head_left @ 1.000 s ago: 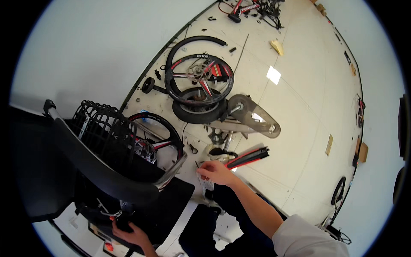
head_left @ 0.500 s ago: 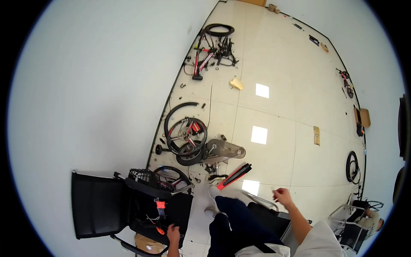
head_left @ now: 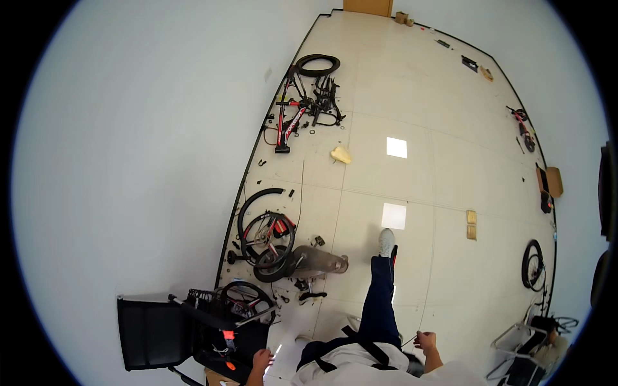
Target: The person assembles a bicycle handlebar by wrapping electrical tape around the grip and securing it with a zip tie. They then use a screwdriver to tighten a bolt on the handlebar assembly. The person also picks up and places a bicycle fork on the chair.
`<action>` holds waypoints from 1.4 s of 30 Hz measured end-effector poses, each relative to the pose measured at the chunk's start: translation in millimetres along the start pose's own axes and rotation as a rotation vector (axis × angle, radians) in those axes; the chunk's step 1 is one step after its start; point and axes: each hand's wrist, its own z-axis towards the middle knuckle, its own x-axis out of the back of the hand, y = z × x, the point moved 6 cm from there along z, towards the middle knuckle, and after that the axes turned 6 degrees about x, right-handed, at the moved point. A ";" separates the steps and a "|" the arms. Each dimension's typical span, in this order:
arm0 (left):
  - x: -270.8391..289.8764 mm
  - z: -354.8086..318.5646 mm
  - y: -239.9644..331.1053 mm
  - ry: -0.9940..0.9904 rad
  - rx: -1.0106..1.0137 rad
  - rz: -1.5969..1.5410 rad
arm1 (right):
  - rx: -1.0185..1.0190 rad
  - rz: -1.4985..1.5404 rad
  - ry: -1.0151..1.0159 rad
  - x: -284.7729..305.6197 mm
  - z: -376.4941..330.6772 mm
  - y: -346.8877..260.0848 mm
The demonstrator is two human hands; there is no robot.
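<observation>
1. The left hand (head_left: pixel 261 360) sits at the lower edge of the view, touching the near edge of the black cart (head_left: pixel 193 328), just beside a small orange-red part (head_left: pixel 226 336) fixed on it. Whether its fingers are spread or closed is too small to tell.
2. The right hand (head_left: pixel 425 340) is raised, well to the right of the cart, its fingers pressed together in a pinch on a thin dark cable (head_left: pixel 407 341).
3. A wire basket (head_left: pixel 207 300) and a spoked wheel (head_left: pixel 248 299) lie on top of the cart.
4. Just beyond the cart, against the wall, two more bicycle wheels (head_left: pixel 265 237) and a loose tyre (head_left: pixel 273 273) lie on the floor (head_left: pixel 412 96).
5. The person's leg in dark trousers (head_left: pixel 380 302) stretches out to the right of the cart, ending in a white shoe (head_left: pixel 386 242).
6. Far beyond the cart, a red bicycle frame (head_left: pixel 290 122) lies by the wall.
</observation>
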 end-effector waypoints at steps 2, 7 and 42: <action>-82.8 16.4 40.3 0.013 0.163 0.089 | -0.040 0.020 -0.016 36.2 116.5 -79.4; -319.5 -30.7 163.5 0.025 0.553 0.050 | -0.071 -0.175 -0.107 141.1 384.1 -290.5; -753.4 379.2 2087.6 0.111 -0.229 0.200 | -0.013 -0.570 -0.267 -497.9 940.9 -1950.4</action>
